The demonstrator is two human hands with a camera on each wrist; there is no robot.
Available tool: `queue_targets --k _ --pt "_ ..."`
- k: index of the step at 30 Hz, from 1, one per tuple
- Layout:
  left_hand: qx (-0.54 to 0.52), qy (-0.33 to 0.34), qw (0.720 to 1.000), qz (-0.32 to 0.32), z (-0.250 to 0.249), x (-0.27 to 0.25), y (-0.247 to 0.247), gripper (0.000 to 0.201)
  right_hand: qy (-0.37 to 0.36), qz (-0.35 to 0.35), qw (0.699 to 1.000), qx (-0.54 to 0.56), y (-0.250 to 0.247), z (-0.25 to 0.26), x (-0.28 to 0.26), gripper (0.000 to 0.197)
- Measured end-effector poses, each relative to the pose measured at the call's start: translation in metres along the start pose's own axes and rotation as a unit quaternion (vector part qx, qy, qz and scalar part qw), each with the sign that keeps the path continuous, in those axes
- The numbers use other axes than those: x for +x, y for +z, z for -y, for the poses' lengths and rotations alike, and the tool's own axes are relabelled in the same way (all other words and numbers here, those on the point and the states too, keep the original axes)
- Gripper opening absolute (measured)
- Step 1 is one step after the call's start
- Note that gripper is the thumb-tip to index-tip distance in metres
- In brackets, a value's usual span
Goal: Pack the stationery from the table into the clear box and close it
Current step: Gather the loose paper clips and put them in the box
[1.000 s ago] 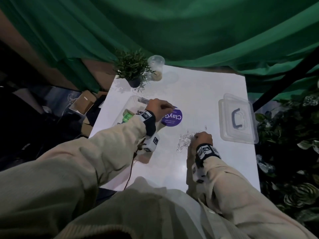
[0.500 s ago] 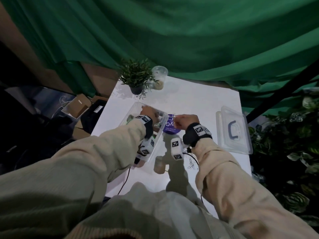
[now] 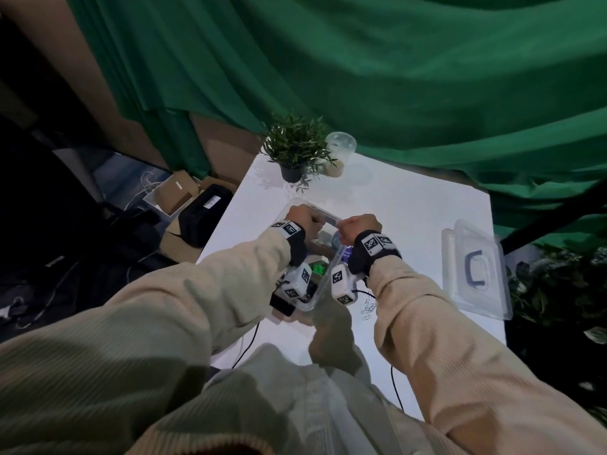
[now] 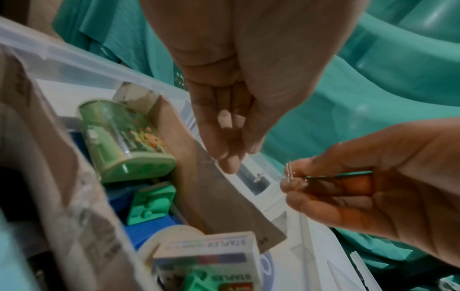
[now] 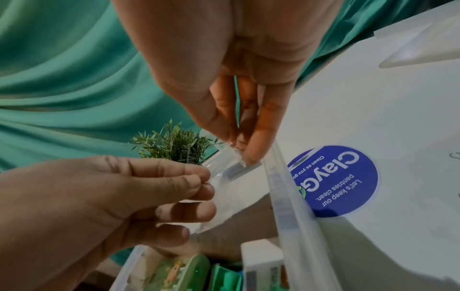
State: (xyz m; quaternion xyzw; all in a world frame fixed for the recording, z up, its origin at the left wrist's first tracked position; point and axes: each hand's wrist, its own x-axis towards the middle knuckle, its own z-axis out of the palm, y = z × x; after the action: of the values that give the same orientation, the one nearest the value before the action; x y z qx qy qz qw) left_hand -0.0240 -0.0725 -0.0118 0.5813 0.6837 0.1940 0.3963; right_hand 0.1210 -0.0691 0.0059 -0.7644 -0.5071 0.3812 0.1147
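Both hands are held over the far end of the clear box (image 3: 323, 284) on the white table (image 3: 410, 218): a small clear bag (image 5: 224, 189) is pinched in the left hand (image 3: 300, 218), and a few silver paper clips (image 4: 290, 171) are pinched in the right hand (image 3: 356, 229) beside the bag. One box, one lid (image 3: 476, 267), one staples pack (image 4: 211, 261) and one green case (image 4: 124, 141) can be counted. The box is see-through and open, the pack and case lie inside it, its lid lies well apart on the right, and more clips (image 3: 368, 308) are left on the table.
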Motion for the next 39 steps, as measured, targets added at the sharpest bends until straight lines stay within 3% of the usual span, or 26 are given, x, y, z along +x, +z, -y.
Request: queue_targets --k 2,5,10,13,16,18,22,24,28,31,36,39 --pt "-0.019 -0.002 1.000 -0.001 0.001 0.000 -0.001 0.014 -0.023 -0.054 0.998 -0.024 0.003 0.000 0.002 0.022" --pt "-0.027 0.000 1.000 0.001 0.000 -0.001 -0.001 0.015 -0.029 -0.037 0.999 -0.008 0.007 -0.001 0.006 0.017" --pt "-0.014 0.005 1.000 0.003 -0.002 -0.005 -0.005 0.015 -0.013 -0.067 0.994 0.089 0.008 -0.003 -0.005 0.023" --pt "-0.002 0.012 1.000 -0.002 -0.001 -0.008 -0.006 0.016 -0.024 -0.049 0.986 0.160 0.007 -0.005 -0.011 0.024" --pt "0.008 0.027 1.000 -0.007 -0.001 -0.011 -0.007 0.017 -0.048 -0.022 0.969 0.242 -0.001 -0.005 -0.021 0.038" --pt "0.040 0.046 0.998 -0.012 -0.004 -0.013 -0.005 0.018 -0.059 -0.037 0.961 0.267 -0.009 -0.011 -0.023 0.040" --pt "0.084 0.100 0.991 -0.012 -0.025 -0.023 0.011 0.023 -0.041 -0.150 0.967 0.204 -0.024 -0.052 -0.014 0.033" --pt "0.089 0.129 0.988 0.003 -0.041 -0.031 0.028 0.025 -0.004 -0.164 0.972 0.170 -0.032 -0.085 -0.015 0.033" --pt "0.119 0.190 0.971 0.080 -0.068 -0.041 0.078 0.028 0.079 -0.134 0.985 0.073 -0.041 -0.163 -0.021 0.035" --pt "0.202 0.197 0.944 0.172 -0.072 -0.039 0.120 0.032 0.107 -0.097 0.989 0.012 -0.045 -0.206 -0.023 0.034" --pt "0.350 0.143 0.894 0.238 -0.069 -0.023 0.167 0.042 0.091 -0.034 0.992 -0.081 -0.057 -0.236 -0.016 0.045" --pt "0.425 0.144 0.854 0.263 -0.067 -0.021 0.181 0.051 0.055 -0.003 0.991 -0.124 -0.061 -0.239 -0.002 0.026"
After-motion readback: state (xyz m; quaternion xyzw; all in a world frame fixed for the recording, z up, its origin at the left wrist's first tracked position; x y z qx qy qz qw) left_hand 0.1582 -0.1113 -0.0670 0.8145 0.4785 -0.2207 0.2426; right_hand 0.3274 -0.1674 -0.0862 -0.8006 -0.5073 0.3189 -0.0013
